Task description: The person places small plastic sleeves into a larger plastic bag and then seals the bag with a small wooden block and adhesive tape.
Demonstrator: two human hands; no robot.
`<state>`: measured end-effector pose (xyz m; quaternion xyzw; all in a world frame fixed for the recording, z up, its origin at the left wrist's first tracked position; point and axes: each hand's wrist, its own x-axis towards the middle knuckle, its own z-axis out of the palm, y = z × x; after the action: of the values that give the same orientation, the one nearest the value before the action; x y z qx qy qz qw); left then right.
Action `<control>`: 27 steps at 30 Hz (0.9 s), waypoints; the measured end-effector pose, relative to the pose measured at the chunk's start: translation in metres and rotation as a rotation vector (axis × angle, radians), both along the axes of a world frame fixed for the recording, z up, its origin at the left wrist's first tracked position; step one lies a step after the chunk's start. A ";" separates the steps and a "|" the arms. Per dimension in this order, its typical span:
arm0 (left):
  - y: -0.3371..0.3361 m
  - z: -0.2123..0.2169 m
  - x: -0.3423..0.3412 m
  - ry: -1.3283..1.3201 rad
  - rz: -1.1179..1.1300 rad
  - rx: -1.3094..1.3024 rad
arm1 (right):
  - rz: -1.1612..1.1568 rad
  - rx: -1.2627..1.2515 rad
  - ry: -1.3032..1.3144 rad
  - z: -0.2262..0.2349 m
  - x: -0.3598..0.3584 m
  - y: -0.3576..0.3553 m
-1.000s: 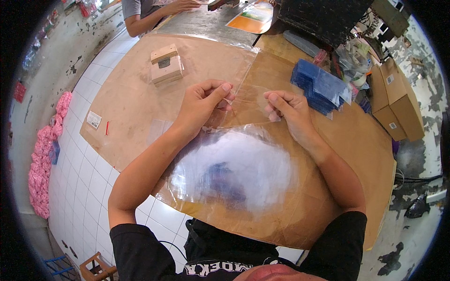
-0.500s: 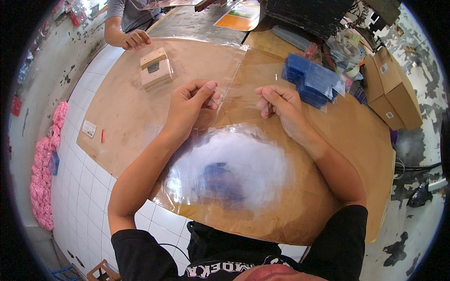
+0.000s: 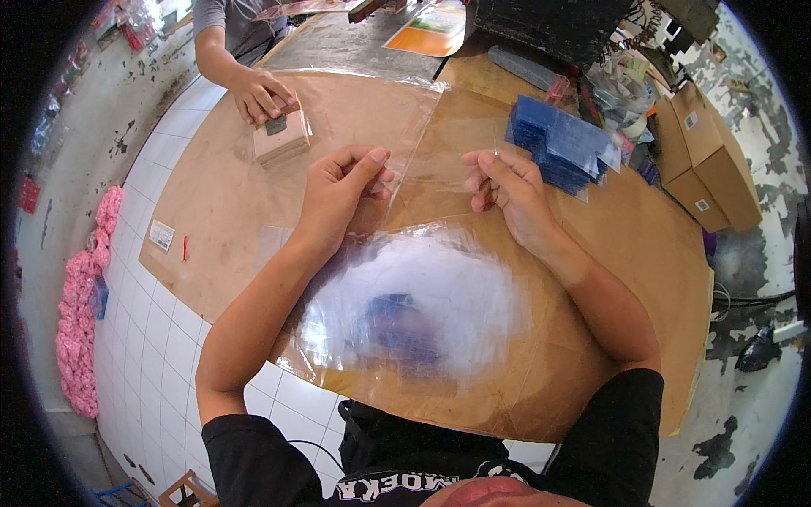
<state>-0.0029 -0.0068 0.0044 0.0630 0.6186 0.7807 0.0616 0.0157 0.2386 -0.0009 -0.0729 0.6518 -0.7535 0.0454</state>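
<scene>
My left hand (image 3: 348,182) is closed in a pinch, thumb on top, above the middle of the brown-covered table. To its right my right hand (image 3: 507,182) is closed too, thumb against the fingers. Between them a thin clear plastic sheet (image 3: 435,173) shows only faintly; its edges are hard to trace, and both hands seem to pinch it. Below the hands, between my forearms, lies a spread pile of clear plastic sheets (image 3: 439,296), shiny with glare. A stack of blue plastic pieces (image 3: 557,144) sits just beyond my right hand.
A co-worker's hand (image 3: 260,95) rests on a wooden block (image 3: 283,145) at the far left. A cardboard box (image 3: 708,160) and a dark machine (image 3: 549,29) stand at the right and back. A small white label (image 3: 161,235) and a red strip (image 3: 185,248) lie near the left edge.
The co-worker's hand has come right and down onto the wooden block. My two hands have stayed nearly in place, with only slight finger movement on the right.
</scene>
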 end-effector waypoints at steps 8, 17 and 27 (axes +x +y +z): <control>0.001 0.003 0.002 -0.007 0.021 -0.023 | -0.002 -0.036 -0.017 0.002 0.001 0.000; 0.002 -0.001 0.000 -0.001 0.020 0.030 | -0.014 -0.025 -0.023 0.002 0.001 0.003; -0.005 -0.003 -0.004 -0.009 0.023 0.088 | -0.047 0.013 -0.006 -0.001 -0.001 0.000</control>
<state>-0.0069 -0.0114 0.0012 0.0551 0.5841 0.8081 0.0526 0.0150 0.2391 -0.0017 -0.0551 0.6579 -0.7504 0.0301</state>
